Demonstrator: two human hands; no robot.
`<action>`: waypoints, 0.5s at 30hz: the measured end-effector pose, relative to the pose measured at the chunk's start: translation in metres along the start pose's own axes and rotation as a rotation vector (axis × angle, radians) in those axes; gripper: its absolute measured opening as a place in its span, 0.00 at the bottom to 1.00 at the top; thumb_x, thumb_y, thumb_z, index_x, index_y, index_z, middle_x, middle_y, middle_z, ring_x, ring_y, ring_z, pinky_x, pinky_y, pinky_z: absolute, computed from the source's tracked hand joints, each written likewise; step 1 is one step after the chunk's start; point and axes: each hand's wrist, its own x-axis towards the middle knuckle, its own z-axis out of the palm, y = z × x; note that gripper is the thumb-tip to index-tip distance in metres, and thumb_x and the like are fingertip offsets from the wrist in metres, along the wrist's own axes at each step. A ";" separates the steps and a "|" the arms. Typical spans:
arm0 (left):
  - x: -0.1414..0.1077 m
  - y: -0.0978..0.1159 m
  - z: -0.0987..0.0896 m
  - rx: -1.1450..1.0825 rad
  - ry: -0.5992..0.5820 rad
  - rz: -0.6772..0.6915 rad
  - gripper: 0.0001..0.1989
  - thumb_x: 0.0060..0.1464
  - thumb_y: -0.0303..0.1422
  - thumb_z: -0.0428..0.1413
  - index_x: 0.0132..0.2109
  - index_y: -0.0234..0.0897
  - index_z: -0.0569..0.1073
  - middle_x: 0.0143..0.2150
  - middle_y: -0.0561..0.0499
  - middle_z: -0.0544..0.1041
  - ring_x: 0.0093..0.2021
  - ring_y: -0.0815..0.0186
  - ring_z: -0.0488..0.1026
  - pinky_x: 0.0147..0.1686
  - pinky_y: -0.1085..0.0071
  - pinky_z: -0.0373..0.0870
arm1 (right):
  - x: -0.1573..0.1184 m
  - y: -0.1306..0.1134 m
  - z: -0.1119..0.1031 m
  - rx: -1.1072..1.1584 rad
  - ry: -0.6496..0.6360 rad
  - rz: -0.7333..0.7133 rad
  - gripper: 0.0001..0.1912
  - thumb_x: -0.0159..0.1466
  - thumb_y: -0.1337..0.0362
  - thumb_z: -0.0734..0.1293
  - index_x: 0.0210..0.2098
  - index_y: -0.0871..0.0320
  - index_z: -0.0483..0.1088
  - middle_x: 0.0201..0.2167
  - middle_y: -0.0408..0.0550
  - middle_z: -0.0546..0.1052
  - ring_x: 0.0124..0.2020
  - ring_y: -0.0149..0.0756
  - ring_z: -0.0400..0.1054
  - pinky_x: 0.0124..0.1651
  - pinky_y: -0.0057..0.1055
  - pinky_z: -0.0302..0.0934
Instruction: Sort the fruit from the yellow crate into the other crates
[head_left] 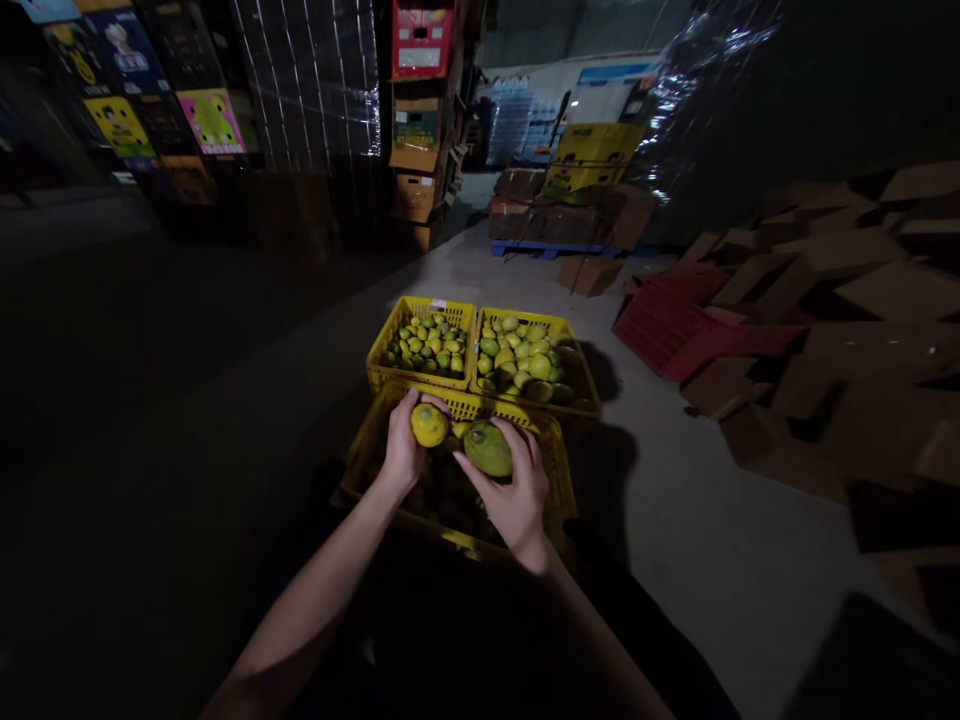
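Observation:
My left hand [405, 440] is closed around a yellow lemon [429, 425]. In my right hand [521, 485] is a larger green lemon [487, 448], gripped between thumb and fingers. Both fruits are held up side by side above the near yellow crate [556, 470], whose contents lie mostly in shadow. Beyond it stand two more yellow crates. The far left crate [375, 365] holds several small yellow and green lemons [427, 345]. Larger, mostly green-yellow lemons [517, 350] fill much of the far right crate [589, 385].
Flattened and open cardboard boxes [847, 300] are heaped on the right, beside a red crate [675, 325]. Behind the crates, a blue pallet [551, 248] carries boxes. Stacked cartons [416, 130] and a film-wrapped stack [307, 90] stand at the back left. The surroundings are dark.

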 end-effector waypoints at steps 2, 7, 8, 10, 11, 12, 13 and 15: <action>-0.003 -0.001 -0.001 0.154 -0.044 0.047 0.20 0.56 0.41 0.47 0.24 0.33 0.73 0.24 0.50 0.73 0.26 0.70 0.69 0.30 0.74 0.63 | 0.001 0.000 0.000 0.022 -0.011 0.002 0.26 0.55 0.62 0.70 0.52 0.53 0.63 0.45 0.51 0.70 0.47 0.41 0.67 0.51 0.39 0.65; -0.008 -0.003 -0.001 0.312 -0.113 0.069 0.22 0.58 0.40 0.45 0.25 0.33 0.75 0.25 0.49 0.75 0.28 0.67 0.69 0.36 0.72 0.63 | -0.003 0.000 0.002 0.061 -0.025 -0.005 0.25 0.55 0.64 0.70 0.52 0.53 0.64 0.46 0.51 0.70 0.48 0.40 0.66 0.52 0.39 0.64; -0.009 -0.003 -0.001 0.313 -0.117 0.070 0.22 0.58 0.40 0.45 0.25 0.33 0.75 0.25 0.50 0.75 0.28 0.67 0.69 0.36 0.72 0.63 | -0.004 0.000 0.001 0.068 -0.028 -0.007 0.25 0.55 0.65 0.70 0.52 0.53 0.64 0.46 0.51 0.70 0.48 0.40 0.66 0.52 0.39 0.63; -0.009 -0.003 -0.002 0.308 -0.110 0.063 0.22 0.58 0.40 0.45 0.25 0.33 0.75 0.25 0.50 0.75 0.28 0.67 0.69 0.36 0.73 0.64 | -0.004 0.000 0.001 0.088 -0.036 -0.002 0.25 0.55 0.65 0.70 0.51 0.52 0.64 0.47 0.50 0.70 0.49 0.40 0.66 0.53 0.39 0.63; -0.008 -0.003 -0.002 0.297 -0.097 0.049 0.21 0.58 0.39 0.45 0.25 0.34 0.75 0.25 0.50 0.75 0.29 0.67 0.70 0.36 0.74 0.64 | -0.003 -0.001 0.000 0.104 -0.042 0.015 0.24 0.55 0.64 0.70 0.51 0.52 0.64 0.47 0.50 0.70 0.49 0.40 0.66 0.53 0.40 0.62; -0.007 -0.004 -0.002 0.273 -0.078 0.019 0.21 0.58 0.39 0.45 0.25 0.34 0.74 0.26 0.49 0.75 0.29 0.68 0.70 0.36 0.75 0.64 | -0.003 -0.001 0.000 0.128 -0.056 0.049 0.24 0.54 0.63 0.70 0.50 0.52 0.65 0.47 0.51 0.70 0.49 0.41 0.66 0.54 0.40 0.61; -0.006 -0.004 -0.002 0.228 -0.051 -0.034 0.21 0.59 0.38 0.44 0.25 0.34 0.74 0.26 0.49 0.75 0.29 0.68 0.71 0.36 0.76 0.65 | -0.002 -0.002 0.001 0.163 -0.078 0.102 0.25 0.53 0.62 0.71 0.50 0.53 0.65 0.47 0.51 0.70 0.50 0.42 0.65 0.54 0.41 0.61; -0.003 -0.004 -0.002 0.083 0.035 -0.233 0.21 0.59 0.38 0.43 0.26 0.33 0.73 0.26 0.49 0.75 0.29 0.69 0.71 0.34 0.76 0.67 | 0.000 -0.002 0.002 0.293 -0.133 0.291 0.26 0.52 0.59 0.72 0.50 0.54 0.64 0.47 0.50 0.71 0.48 0.42 0.66 0.52 0.40 0.63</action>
